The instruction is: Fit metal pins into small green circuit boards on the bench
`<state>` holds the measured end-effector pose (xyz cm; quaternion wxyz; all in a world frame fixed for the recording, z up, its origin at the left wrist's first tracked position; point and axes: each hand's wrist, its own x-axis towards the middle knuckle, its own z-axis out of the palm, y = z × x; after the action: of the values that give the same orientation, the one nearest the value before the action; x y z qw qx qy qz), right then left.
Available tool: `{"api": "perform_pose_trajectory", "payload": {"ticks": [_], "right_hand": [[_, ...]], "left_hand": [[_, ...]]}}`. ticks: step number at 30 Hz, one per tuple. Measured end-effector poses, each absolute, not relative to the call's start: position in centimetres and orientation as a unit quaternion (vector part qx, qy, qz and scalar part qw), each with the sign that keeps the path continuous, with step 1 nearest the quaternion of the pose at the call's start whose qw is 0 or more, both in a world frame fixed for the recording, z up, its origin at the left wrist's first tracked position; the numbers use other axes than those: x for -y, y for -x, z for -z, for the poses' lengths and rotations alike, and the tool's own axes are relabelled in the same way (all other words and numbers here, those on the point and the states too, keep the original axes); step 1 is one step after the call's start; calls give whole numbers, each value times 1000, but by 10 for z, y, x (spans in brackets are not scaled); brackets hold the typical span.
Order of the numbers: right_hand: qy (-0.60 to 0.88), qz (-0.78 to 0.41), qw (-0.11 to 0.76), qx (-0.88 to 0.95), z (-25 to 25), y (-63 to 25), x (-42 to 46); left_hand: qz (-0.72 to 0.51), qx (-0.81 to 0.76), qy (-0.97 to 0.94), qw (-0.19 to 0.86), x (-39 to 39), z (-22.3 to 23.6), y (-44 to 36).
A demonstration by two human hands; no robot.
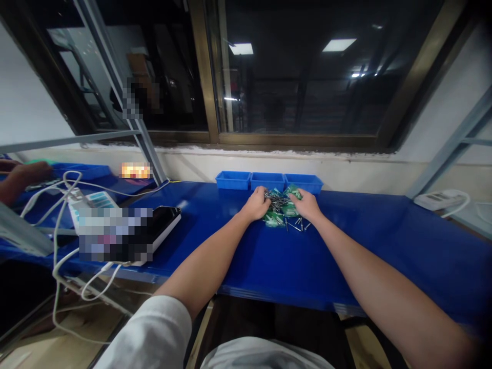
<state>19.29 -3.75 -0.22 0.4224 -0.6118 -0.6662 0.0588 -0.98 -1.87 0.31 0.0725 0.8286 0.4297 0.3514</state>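
My left hand (256,203) and my right hand (303,203) rest on a heap of small metal pins and green plastic packets (277,207), their fingers reaching into it from either side. The fingers hide part of the heap, so I cannot tell whether either hand holds anything. Several loose metal pins (295,226) lie just in front of the heap on the blue tabletop (357,241). Three blue plastic bins (267,181) stand in a row directly behind the heap, against the wall.
At the far left, another person's hand (25,178) reaches over a blue bin (80,171). A pixelated flat device (126,233) and tangled white cables (63,225) lie on the table's left side. A white power strip (440,200) sits at the right end.
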Motion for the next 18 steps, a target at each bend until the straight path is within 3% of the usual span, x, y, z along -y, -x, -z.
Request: {"api": "perform_pose_trajectory", "payload": {"ticks": [5,11,15,18], "right_hand": [[595,-154,423,666,4,-196,35],[535,-242,415,695,-7,-202,40],[563,-187,402,698,-15,-212,44],[584,-108,321,738,-14,-219,44]], "left_hand": [[-349,-423,-831,89,18,-5,12],[-263,-401,-869,122,15,-9,25],[-188,-391,-889,146,16,-19,40],[-137,-401,-890,171,20,-26,47]]}}
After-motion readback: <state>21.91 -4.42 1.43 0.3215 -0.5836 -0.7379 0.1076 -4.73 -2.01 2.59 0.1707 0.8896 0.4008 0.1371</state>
